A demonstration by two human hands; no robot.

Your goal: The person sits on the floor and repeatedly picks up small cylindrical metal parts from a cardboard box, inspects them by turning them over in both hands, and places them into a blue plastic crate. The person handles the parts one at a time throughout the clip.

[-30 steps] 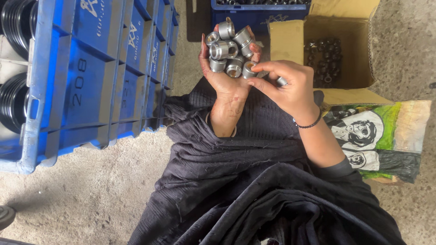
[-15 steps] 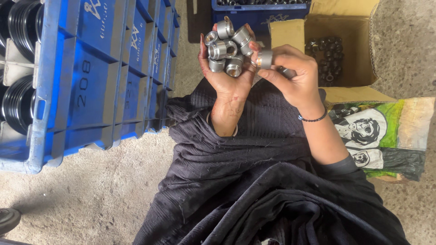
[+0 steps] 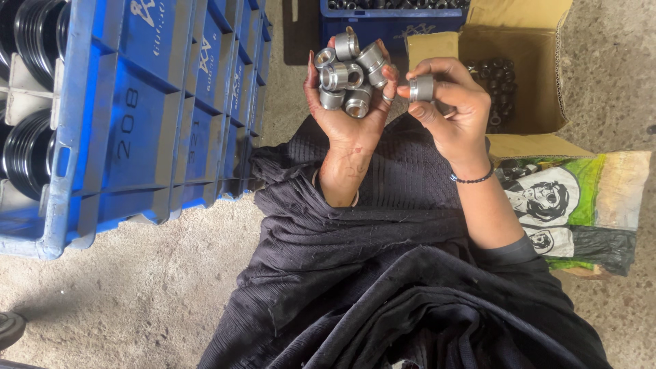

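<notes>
Since half a second ago, one metal bush [image 3: 424, 88] is being lifted clear of the heap and held apart to the right of it; the view is also being shifted slightly, with the blue crates [image 3: 157, 109] sitting wider in frame.

Left hand [image 3: 348, 102] is being kept palm-up and cupped, fingers curled round a pile of short metal bushes [image 3: 348, 75]. About half a dozen are being cradled there, stacked loosely, some bore-up, some on their sides. The cupping is being used as a tray: the curled fingers are acting as a rim so nothing rolls off. The topmost bush is sitting at the fingertips, near the edge of that rim.

Right hand [image 3: 451, 109] is being closed in a pinch on the single bush, thumb and fingertips on its outer wall, with the piece just beside the left fingertips but not touching the pile. The pinch is leaving one end face exposed, as if it is being looked over.

Both hands are being held up over the lap, above the dark cloth [image 3: 383, 273], well off the concrete floor [image 3: 137, 307].

Room: an open cardboard box [image 3: 519, 75] holding more dark bushes is lying directly beyond the right hand, flaps spread, with free air between. A blue bin [image 3: 389, 24] with similar parts is sitting beyond the left hand. The crates are closing off the left side, holding black ribbed rubber parts [image 3: 27, 137]. A printed sack [image 3: 574, 205] is lying under the right forearm.
</notes>
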